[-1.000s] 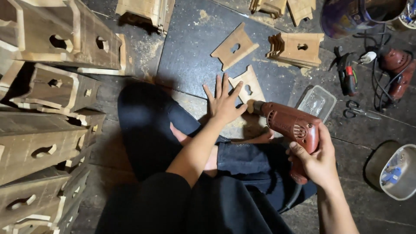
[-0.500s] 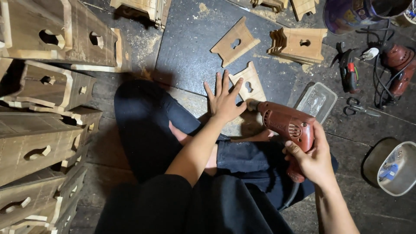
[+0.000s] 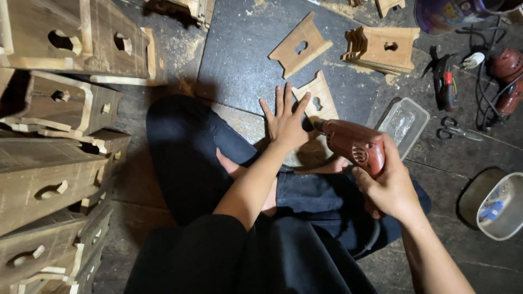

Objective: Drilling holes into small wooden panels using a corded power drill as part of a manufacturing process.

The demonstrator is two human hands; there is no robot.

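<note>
Seated on the floor, a person's left hand (image 3: pixel 284 122), fingers spread, pins a notched wooden piece (image 3: pixel 318 103) flat while the right hand (image 3: pixel 389 188) grips a red electric drill (image 3: pixel 351 144); keeping fingers clear of the bit seems wise.

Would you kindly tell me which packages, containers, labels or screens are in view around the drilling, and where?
Clear plastic box: rectangular, right of the red drill.
Translucent tub: rounded, far right, something blue inside.
Purple bucket: top right, colourful picture on its side.
Round emblem on the drill's body.
No screens.
</note>
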